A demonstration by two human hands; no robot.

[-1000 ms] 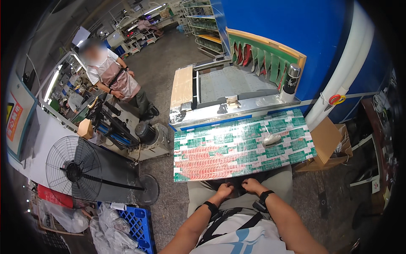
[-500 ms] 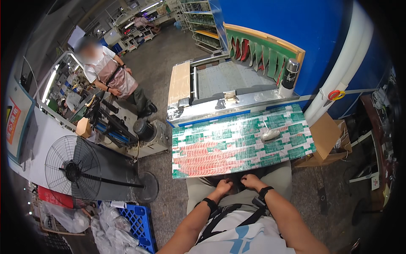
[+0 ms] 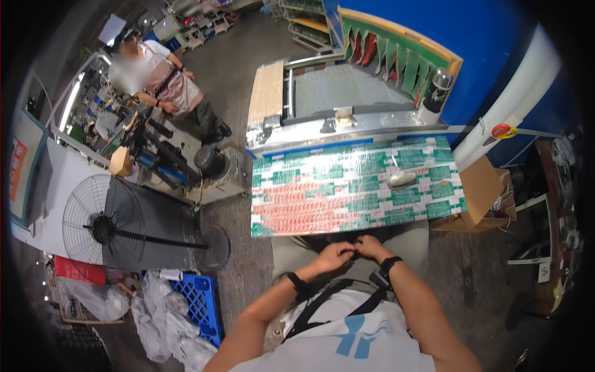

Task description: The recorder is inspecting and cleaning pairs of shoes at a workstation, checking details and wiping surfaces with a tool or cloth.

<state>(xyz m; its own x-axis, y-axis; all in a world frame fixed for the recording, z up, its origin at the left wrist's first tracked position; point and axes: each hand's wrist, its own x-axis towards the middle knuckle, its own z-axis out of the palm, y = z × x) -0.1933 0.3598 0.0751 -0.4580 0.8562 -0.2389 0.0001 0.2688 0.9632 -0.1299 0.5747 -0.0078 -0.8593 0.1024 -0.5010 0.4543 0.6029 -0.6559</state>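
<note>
Both hands are close together over my lap, just below the near edge of a tabletop (image 3: 297, 214) covered in shiny green, white and red printed film. My left hand (image 3: 336, 255) has its fingers curled, their tips reaching toward the right hand. My right hand (image 3: 372, 248) is also closed, its fingertips bent down and inward. Whatever may be between the fingers is too small or hidden to make out. On the right part of the tabletop lies a small pale rounded object (image 3: 401, 178), its kind unclear, apart from both hands.
Beyond the tabletop stands a metal-framed grey work surface (image 3: 347, 87) with a flask (image 3: 439, 87) at its right. Scissors (image 3: 503, 131) hang by a white pipe. A cardboard box (image 3: 480, 198) sits right; a fan (image 3: 102, 229) and blue crate (image 3: 199, 304) left. A person (image 3: 170, 80) stands far left.
My left hand has moved up and right, so the two hands are now nearly touching. The view has tilted, shifting the tabletop slightly upward. The person at far left has turned a little.
</note>
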